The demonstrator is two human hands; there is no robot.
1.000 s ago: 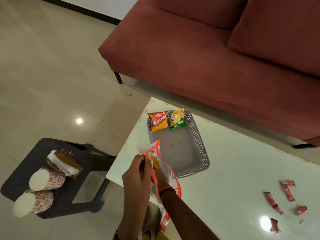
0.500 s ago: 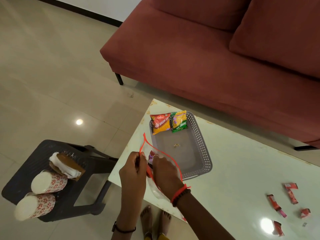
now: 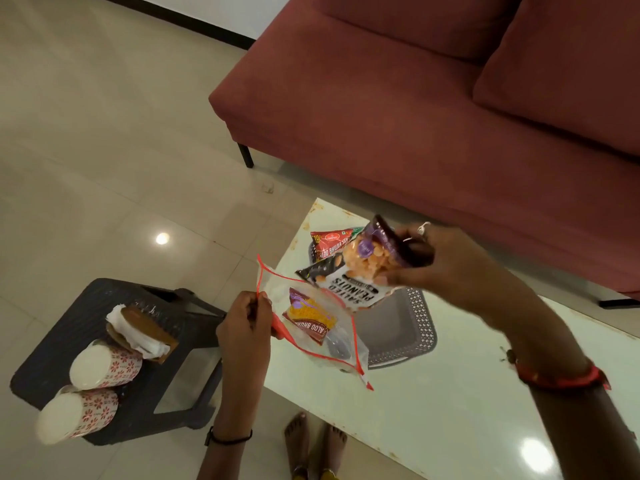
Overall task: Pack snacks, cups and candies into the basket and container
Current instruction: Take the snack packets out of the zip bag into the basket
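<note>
My left hand point(image 3: 242, 327) pinches the red-edged mouth of a clear plastic bag point(image 3: 304, 327), holding it up over the table's left edge. An orange-and-maroon snack packet point(image 3: 309, 318) lies inside the bag. My right hand point(image 3: 440, 261) grips a black-and-white salted peanuts packet point(image 3: 349, 282), lifted above the grey perforated basket point(image 3: 412, 337). A red snack packet point(image 3: 329, 244) lies in the basket's far end, partly hidden by the peanuts packet. Two paper cups with red flower print point(image 3: 104, 367), point(image 3: 76, 419) lie on their sides on a dark stool.
The dark stool point(image 3: 45, 368) stands on the floor left of the white table point(image 3: 450, 410); it also carries a brown-and-white wrapped item point(image 3: 142, 332). A maroon sofa point(image 3: 415, 116) runs behind the table. My bare feet point(image 3: 315, 441) show below the table edge.
My right hand has come out of the bag holding the salted peanuts packet and risen over the basket. My left hand still holds the bag mouth. The camera has shifted, so the candies are out of view.
</note>
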